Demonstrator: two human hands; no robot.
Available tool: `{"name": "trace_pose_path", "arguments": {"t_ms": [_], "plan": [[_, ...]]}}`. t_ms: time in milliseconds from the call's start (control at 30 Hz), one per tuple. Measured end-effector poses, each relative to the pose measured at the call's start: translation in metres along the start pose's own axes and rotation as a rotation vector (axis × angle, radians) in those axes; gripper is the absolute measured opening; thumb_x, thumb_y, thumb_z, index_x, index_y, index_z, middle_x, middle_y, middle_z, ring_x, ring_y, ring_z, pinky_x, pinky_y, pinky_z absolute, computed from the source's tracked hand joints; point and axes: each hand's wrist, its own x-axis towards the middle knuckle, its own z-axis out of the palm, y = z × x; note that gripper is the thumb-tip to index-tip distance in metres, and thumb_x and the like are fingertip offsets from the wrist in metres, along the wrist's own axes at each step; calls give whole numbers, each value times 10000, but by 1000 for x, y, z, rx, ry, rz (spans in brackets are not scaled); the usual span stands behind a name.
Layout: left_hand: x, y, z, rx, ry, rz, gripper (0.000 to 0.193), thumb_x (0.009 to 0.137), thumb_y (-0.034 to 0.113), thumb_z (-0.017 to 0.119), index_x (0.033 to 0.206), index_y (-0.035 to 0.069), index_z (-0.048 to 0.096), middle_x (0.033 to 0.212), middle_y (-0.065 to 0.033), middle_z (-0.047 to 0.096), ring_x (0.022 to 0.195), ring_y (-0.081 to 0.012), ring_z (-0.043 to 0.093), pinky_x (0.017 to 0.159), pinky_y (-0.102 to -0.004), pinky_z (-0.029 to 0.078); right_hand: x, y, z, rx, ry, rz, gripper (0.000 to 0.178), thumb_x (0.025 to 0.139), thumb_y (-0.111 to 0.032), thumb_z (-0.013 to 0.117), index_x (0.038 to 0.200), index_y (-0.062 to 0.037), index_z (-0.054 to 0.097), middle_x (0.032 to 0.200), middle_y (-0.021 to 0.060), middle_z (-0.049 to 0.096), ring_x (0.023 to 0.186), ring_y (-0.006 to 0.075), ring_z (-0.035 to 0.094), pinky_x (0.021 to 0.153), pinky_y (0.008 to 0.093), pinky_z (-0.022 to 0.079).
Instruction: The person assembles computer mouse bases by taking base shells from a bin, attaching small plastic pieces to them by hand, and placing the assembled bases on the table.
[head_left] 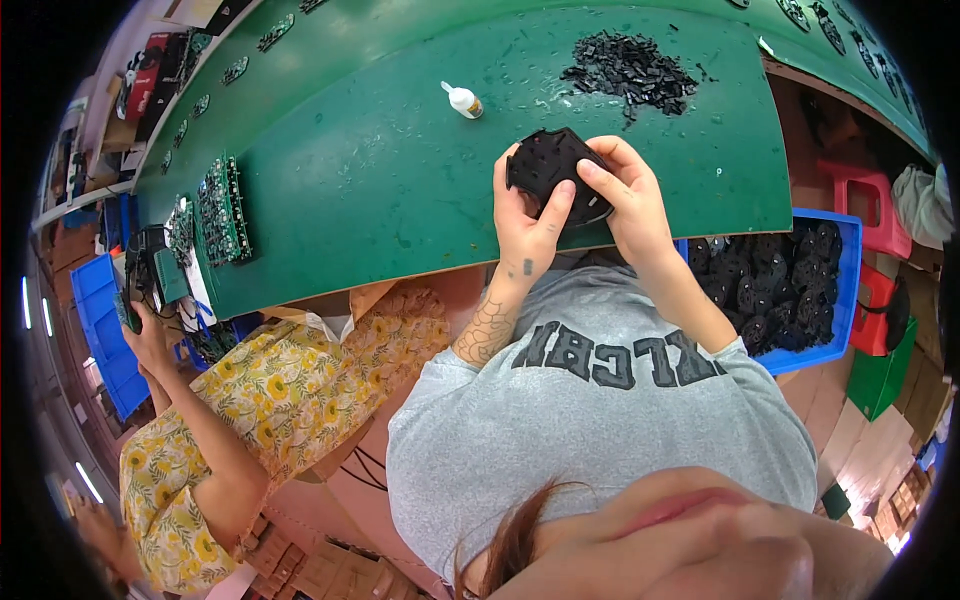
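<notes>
Between both hands I hold a black plastic housing (545, 162), rounded and with small raised spots on its face, just above the near edge of the green table (370, 190). My left hand (528, 222) grips its left side, thumb pressed on the face. On the other side, my right hand (632, 195) closes round the right edge, its thumb also on the face. A small white squeeze bottle (463, 101) with a narrow nozzle stands beyond my left hand. Farther off to the right lies a heap of small black pieces (630, 72).
A blue bin (848, 290) full of black plastic parts stands at my right, near red stools (870, 205). Green circuit boards (222, 210) are stacked at the table's left end. Beside them a co-worker in a yellow floral garment (290, 385) holds a board.
</notes>
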Motion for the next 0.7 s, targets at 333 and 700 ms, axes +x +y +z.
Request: {"name": "trace_pose_path", "arguments": {"t_ms": [333, 700], "plan": [[0, 11, -13, -59, 7, -161, 496, 792, 27, 606, 1216, 0, 350, 1118, -96, 506, 1057, -164, 494, 926, -308, 389, -1, -7, 10, -29, -89, 62, 151, 821, -131, 610, 927, -34, 563, 857, -7, 578, 803, 49, 514, 729, 204, 408], [82, 96, -56, -54, -104, -107, 497, 774, 76, 619, 1209, -12, 396, 1088, -117, 557, 980, -208, 562, 874, -347, 448, -2, -65, -19, -235, -168, -305, 240, 841, -141, 551, 1048, -19, 545, 853, 22, 564, 796, 95, 540, 718, 227, 428]]}}
